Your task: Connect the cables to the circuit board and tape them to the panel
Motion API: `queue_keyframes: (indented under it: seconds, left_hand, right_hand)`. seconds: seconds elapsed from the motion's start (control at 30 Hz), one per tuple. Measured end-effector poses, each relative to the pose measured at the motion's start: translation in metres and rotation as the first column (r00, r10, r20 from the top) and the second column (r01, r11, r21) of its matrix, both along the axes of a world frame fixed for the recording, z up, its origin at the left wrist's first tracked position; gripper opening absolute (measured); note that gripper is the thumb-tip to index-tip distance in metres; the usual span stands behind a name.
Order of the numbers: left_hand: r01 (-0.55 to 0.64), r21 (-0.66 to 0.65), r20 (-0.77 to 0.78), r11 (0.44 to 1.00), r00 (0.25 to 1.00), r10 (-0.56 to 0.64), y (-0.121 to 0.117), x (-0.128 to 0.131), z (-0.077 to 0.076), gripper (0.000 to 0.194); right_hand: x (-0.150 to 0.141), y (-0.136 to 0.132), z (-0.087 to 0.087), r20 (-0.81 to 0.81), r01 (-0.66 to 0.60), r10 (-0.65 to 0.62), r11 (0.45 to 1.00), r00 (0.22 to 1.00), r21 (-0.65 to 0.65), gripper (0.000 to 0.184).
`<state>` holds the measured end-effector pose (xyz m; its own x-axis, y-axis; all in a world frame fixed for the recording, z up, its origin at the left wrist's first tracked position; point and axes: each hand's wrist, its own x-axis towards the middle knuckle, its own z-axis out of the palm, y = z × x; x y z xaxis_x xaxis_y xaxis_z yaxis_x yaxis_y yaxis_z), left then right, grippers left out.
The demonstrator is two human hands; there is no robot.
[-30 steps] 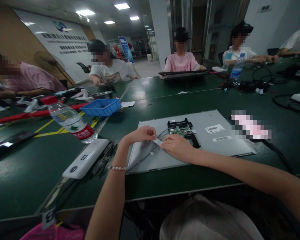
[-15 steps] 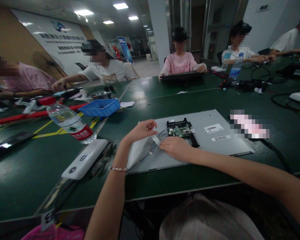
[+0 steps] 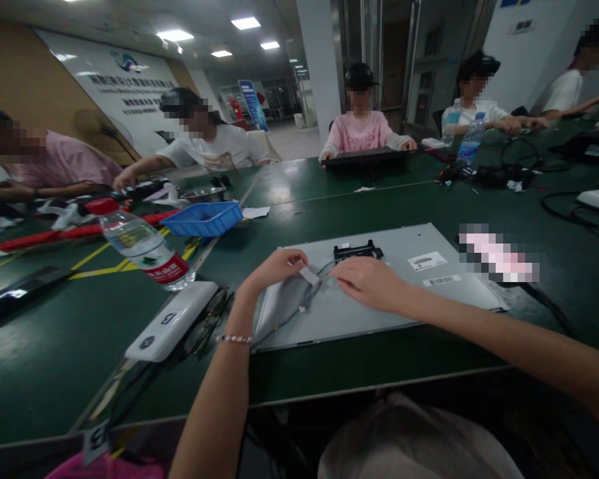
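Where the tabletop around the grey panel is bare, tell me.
Bare green tabletop borders the panel at its far and near edges. Crowded: left, by the white device and bottle; right, by a blurred pink item; on the panel, by left hand, right hand and cable.

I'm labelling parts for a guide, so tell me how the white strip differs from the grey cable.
The white strip is short and flat; the grey cable is long and thin. The white strip has one end at the left hand's fingertips, while the grey cable curves toward the near left corner of the metal panel. Both show against that panel.
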<state>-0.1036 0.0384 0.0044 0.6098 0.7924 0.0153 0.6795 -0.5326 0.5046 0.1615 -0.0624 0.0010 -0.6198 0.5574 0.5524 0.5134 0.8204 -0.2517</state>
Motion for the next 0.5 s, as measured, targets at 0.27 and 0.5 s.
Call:
queue_keyframes:
  seconds: [0.27,0.5]
  left_hand:
    - [-0.029,0.250,-0.135,0.968,0.989,0.065,0.008,-0.001,-0.010,0.026]
    - [-0.105,0.373,-0.112,0.922,0.981,0.158,0.003,0.011,-0.013,0.029]
  right_hand:
    - [0.094,0.048,-0.028,-0.156,0.303,-0.368,0.894,0.917,-0.329,0.022]
    - [0.104,0.055,-0.046,-0.082,0.239,-0.315,0.841,0.945,-0.485,0.022]
